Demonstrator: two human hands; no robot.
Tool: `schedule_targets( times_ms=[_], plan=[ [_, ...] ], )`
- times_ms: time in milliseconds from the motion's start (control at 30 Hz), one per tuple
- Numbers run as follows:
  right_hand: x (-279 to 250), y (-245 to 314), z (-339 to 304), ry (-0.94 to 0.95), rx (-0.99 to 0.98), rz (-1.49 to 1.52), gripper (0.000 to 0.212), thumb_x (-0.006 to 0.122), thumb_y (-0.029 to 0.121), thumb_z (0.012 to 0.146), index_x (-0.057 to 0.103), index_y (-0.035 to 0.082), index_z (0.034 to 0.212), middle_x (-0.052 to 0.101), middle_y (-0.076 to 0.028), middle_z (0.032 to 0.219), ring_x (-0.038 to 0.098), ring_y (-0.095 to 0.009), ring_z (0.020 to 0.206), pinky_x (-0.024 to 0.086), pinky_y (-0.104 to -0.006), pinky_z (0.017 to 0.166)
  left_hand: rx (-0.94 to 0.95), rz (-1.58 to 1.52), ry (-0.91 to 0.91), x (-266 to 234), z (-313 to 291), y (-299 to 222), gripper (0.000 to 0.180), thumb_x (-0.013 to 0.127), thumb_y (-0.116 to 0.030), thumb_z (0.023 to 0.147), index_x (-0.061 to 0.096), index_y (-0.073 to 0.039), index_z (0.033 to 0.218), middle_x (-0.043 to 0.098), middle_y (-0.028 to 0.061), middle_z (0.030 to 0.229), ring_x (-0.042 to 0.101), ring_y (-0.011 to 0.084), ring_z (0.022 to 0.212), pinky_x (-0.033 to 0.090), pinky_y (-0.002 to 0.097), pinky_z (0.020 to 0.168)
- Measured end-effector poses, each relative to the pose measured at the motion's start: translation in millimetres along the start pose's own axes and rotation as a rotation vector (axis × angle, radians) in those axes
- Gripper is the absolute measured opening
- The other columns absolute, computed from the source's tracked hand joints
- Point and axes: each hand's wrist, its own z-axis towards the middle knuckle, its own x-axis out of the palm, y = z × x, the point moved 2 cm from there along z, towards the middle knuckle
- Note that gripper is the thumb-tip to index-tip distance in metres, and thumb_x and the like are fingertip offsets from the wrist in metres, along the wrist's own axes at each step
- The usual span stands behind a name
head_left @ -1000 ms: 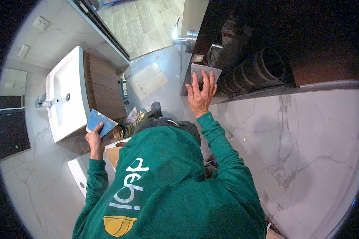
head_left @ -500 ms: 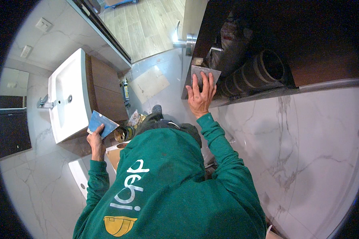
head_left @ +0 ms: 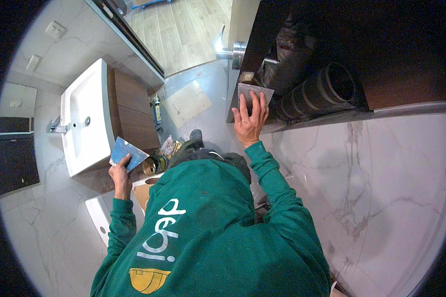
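Marble-look tile (head_left: 371,173) all round this small room, and we go from the left: white sink (head_left: 96,141), and off its corner nearest the body the left hand (head_left: 119,174) is closed on a blue plate (head_left: 132,154), thumb across the face. Just beside it, a can (head_left: 159,164); farther out, a tube (head_left: 157,111) by the cabinet and a pale sheet (head_left: 188,101) on the floor.

Over to the right hand (head_left: 250,123)! It has the grey plate (head_left: 263,90) under parted, slightly bent fingers, at the near end of the dark panel (head_left: 236,113); contact there, I can't tell. Even pressure across those fingertips should steady the plate best, I'd say, with the blue one kept clear of the sink. Right forearm up and out, left elbow low and bent. Beyond, a ribbed roll (head_left: 307,94).
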Motion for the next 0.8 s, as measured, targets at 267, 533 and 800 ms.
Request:
schedule_targets(
  times_ms=[267, 533, 800],
  plan=[
    [-1.5, 2.7, 8.6, -0.028, -0.012, 0.014, 0.042, 0.061, 0.035, 0.096, 0.061, 0.016, 0.134, 0.047, -0.012, 0.144, 0.035, -0.039, 0.140, 0.030, -0.0593, 0.104, -0.008, 0.002, -0.011, 1.0, 1.5, 1.8, 0.031, 0.077, -0.005, 0.078, 0.064, 0.005, 0.104, 0.068, 0.0086, 0.099, 0.066, 0.0194, 0.083, 0.055, 0.0321, 0.076],
    [2.0, 1.6, 6.4, -0.011, -0.013, 0.010, 0.043, 0.063, 0.033, 0.094, 0.061, 0.014, 0.133, 0.048, -0.012, 0.143, 0.036, -0.039, 0.139, 0.031, -0.0564, 0.105, 0.019, 0.082, -0.010, -4.2, 3.1, 6.4, 0.031, 0.080, -0.014, 0.077, 0.070, 0.005, 0.100, 0.070, 0.0072, 0.096, 0.064, 0.0179, 0.083, 0.050, 0.0308, 0.079],
    [0.3, 2.7, 10.4, -0.042, -0.031, 0.032, 0.043, 0.066, 0.029, 0.092, 0.061, 0.014, 0.132, 0.048, -0.012, 0.142, 0.037, -0.039, 0.138, 0.032, -0.0547, 0.106, 0.027, 0.110, 0.010, 2.0, -1.3, -0.9, 0.037, 0.082, -0.017, 0.076, 0.069, 0.006, 0.102, 0.070, 0.0072, 0.097, 0.064, 0.0169, 0.084, 0.050, 0.0310, 0.079]
  ],
)
